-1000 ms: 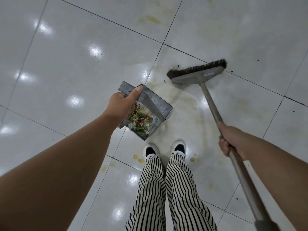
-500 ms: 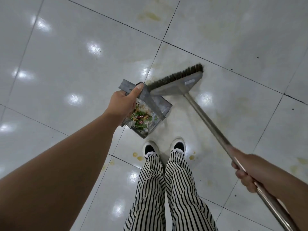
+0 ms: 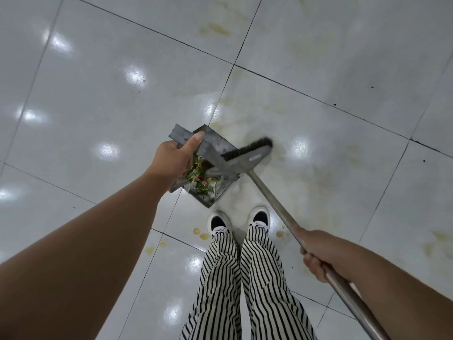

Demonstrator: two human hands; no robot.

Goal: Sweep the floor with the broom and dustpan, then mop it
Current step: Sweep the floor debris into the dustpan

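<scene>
My left hand (image 3: 171, 160) grips the handle of a grey metal dustpan (image 3: 215, 146), which stands on the white tiled floor (image 3: 98, 94) just ahead of my feet. Green, red and white scraps (image 3: 201, 179) lie inside the pan. My right hand (image 3: 316, 253) holds the metal shaft of a broom (image 3: 272, 197) low on the right. The broom's dark-bristled head (image 3: 247, 153) lies at the dustpan's mouth, partly over its right edge.
Yellowish smears and drops mark the tiles near my shoes (image 3: 241, 218) and further out at the top (image 3: 215, 29) and right. A few dark specks (image 3: 334, 104) dot the floor. My striped trousers fill the bottom centre.
The broom head has swept from the open floor on the right back and left into the dustpan's mouth. My right hand drew down and back. The dustpan stayed put.
</scene>
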